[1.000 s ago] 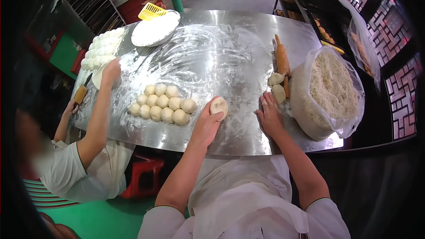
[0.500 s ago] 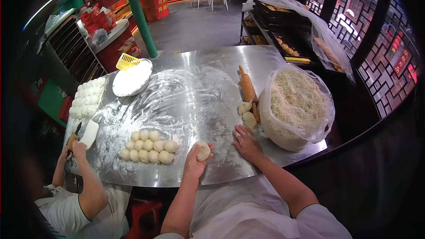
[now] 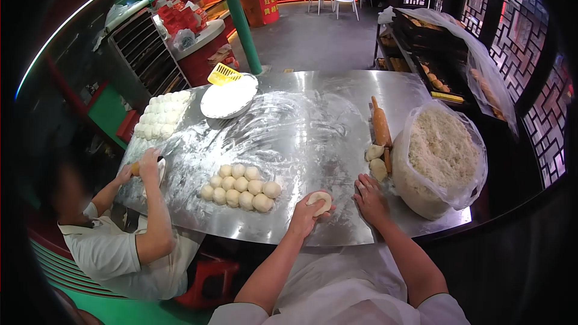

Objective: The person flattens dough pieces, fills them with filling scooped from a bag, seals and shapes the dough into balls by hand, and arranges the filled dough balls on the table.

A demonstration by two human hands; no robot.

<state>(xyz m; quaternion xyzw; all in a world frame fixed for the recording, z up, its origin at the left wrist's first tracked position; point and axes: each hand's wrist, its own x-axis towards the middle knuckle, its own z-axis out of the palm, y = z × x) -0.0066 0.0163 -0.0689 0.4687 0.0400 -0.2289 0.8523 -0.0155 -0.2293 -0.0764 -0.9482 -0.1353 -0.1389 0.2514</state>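
Note:
My left hand [image 3: 306, 215] holds a round, flattened piece of dough [image 3: 320, 203] near the table's front edge, its thumb pressed on the top. Flat on the metal table [image 3: 337, 229] lies my right hand [image 3: 370, 198], fingers a little apart and nothing in it. Just beyond it are two lumps of dough [image 3: 378, 169] beside a wooden rolling pin [image 3: 380, 123]. Left of my left hand, several dough balls [image 3: 242, 184] sit in rows. A big plastic-lined container of crumbly, pale filling [image 3: 445, 147] stands to the right of my right hand.
At the left, a co-worker [image 3: 129, 247] holds a rolling pin [image 3: 135, 168] over a sheet of dough. Shaped dough pieces [image 3: 162, 115] lie at the far left. A bowl of flour [image 3: 229, 97] bears a yellow scoop [image 3: 224, 74]. Trays of baked goods [image 3: 435, 78] stand behind, right.
The camera view has shifted. My left thumb now presses into the dough's top, while my right hand stays on the table. The co-worker's hands have moved onto the rolling pin.

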